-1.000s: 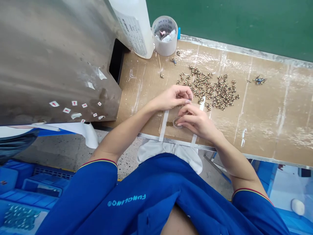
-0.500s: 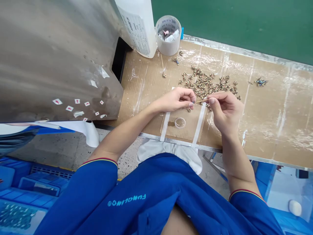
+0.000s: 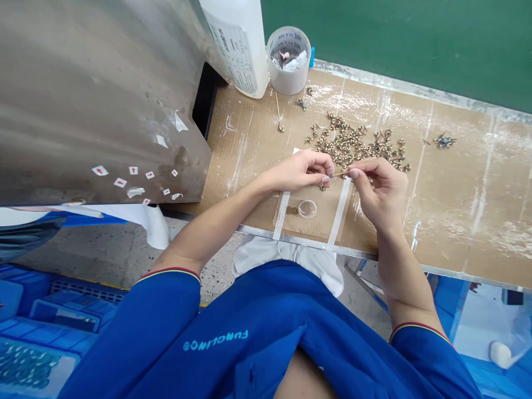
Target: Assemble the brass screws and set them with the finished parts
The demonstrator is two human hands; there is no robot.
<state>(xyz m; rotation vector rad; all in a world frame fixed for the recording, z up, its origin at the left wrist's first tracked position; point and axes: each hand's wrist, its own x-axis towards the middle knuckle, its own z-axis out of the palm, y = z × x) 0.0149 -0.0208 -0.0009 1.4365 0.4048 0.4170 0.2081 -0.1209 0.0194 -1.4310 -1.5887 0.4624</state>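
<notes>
Left hand [image 3: 297, 169]: thumb and forefinger closed on a tiny bluish piece [image 3: 331, 176], too small from here to name; the piece sits at the fingertips, above the bench and just beyond the clear dish.
Right hand [image 3: 383, 191]: pinching a slim wooden stick [image 3: 342, 174], its tip pointed at the left fingertips; whether tip and piece touch, I cannot tell.
Good handling: a light, steady pinch on the left and small strokes on the right would likely serve best; gripping the stick near its working end should curb wobble.
Risk at the tip: pressing hard could tip so small a piece out of the fingers, or smear whatever the stick may carry.
Clear dish [image 3: 307, 209]: round, shallow, see-through, on the cardboard between two white tape strips [image 3: 281, 215]; near enough, I judge, for a short reach.
Hardware pile [image 3: 347, 141]: dozens of small brass-toned metal pieces, ring-like heads with thin stems, loosely heaped just beyond the hands.
Blue-tinted cluster [image 3: 444, 141]: a few spiky pieces, well apart to the right.
Cardboard bench cover [image 3: 457, 221]: brown, faintly ribbed, glossy where clear tape crosses it.
Bottle [image 3: 239, 52]: pale plastic, labelled, beside a round tub [image 3: 290, 77] holding crumpled scraps.
</notes>
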